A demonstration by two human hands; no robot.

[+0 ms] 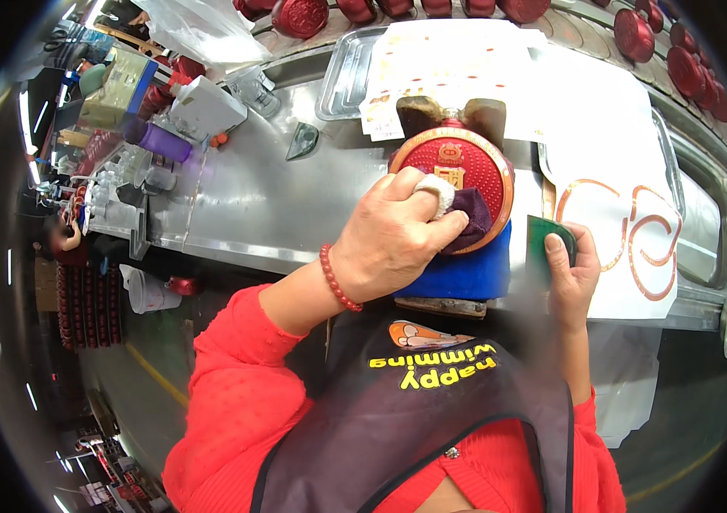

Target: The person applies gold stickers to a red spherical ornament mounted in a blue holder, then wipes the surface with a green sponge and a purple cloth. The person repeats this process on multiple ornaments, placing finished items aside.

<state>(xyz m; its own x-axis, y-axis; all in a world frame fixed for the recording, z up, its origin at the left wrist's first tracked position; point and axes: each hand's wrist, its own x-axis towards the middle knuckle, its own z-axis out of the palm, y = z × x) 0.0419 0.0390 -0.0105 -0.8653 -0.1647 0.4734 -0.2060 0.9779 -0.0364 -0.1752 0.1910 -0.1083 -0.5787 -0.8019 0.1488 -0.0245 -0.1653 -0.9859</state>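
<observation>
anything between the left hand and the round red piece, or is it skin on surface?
Not bare contact. The left hand presses a dark purple cloth onto the face of the round red piece; a white wrap covers one finger. The right hand is off to the side, holding a green pad.

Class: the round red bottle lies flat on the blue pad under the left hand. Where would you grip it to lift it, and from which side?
Probably by the neck of the red bottle, from the far side. The neck points away, the left hand covers the near face, and the broad disc offers little grip.
</observation>
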